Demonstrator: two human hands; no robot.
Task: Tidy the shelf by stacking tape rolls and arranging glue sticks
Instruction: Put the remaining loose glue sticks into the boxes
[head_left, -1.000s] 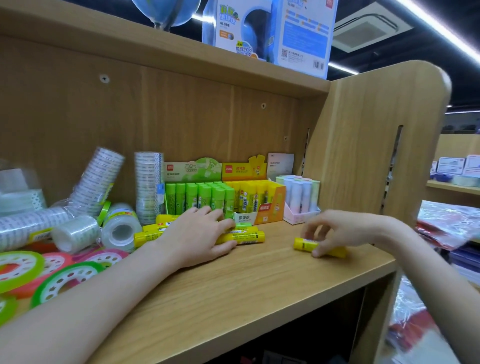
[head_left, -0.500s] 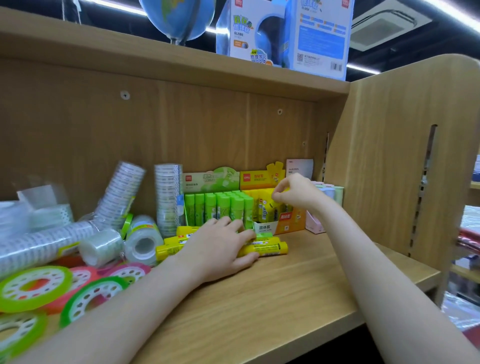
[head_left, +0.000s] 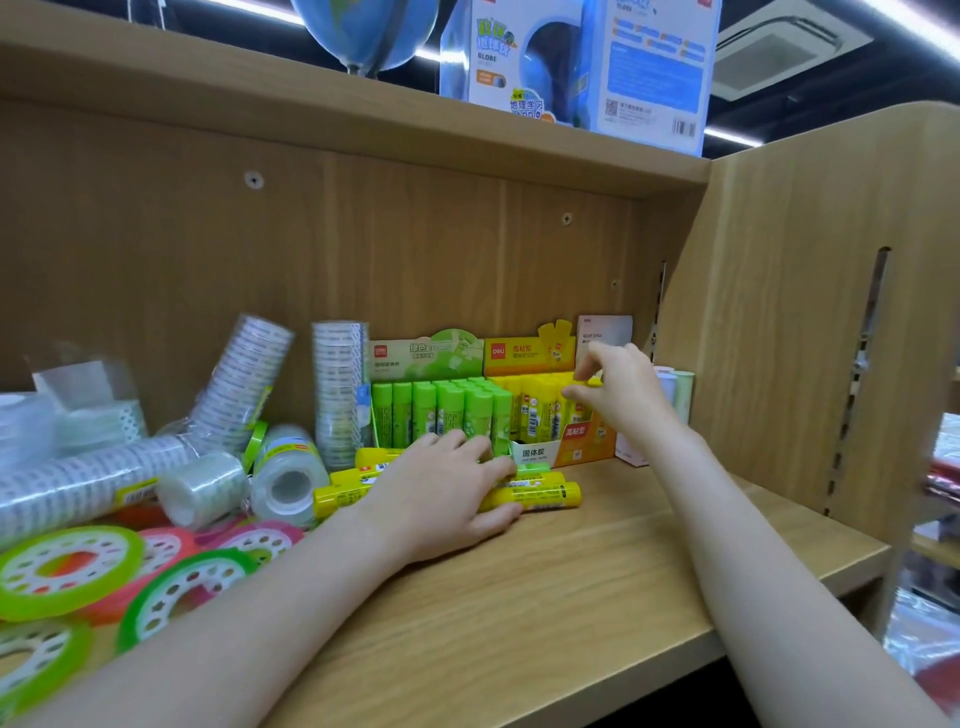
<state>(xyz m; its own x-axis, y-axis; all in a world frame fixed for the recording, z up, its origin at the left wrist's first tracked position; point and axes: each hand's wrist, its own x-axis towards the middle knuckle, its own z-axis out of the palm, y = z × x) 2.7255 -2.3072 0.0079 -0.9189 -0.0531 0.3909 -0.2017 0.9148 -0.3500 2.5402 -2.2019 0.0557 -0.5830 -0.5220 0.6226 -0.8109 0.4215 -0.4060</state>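
Fingers (head_left: 584, 370) of right hand (head_left: 621, 395) pinched over yellow display box (head_left: 540, 410), contents unclear; left hand (head_left: 441, 493) flat on loose glue sticks (head_left: 535, 493). Lying crosswise, nearer left hand.

A blue globe (head_left: 366, 31) beside its boxes (head_left: 576, 67) on the upper shelf

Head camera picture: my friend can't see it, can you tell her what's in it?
A person's left hand rests on loose yellow glue sticks on a wooden shelf. The right hand reaches over the yellow glue stick box. Tape rolls lie jumbled at left.
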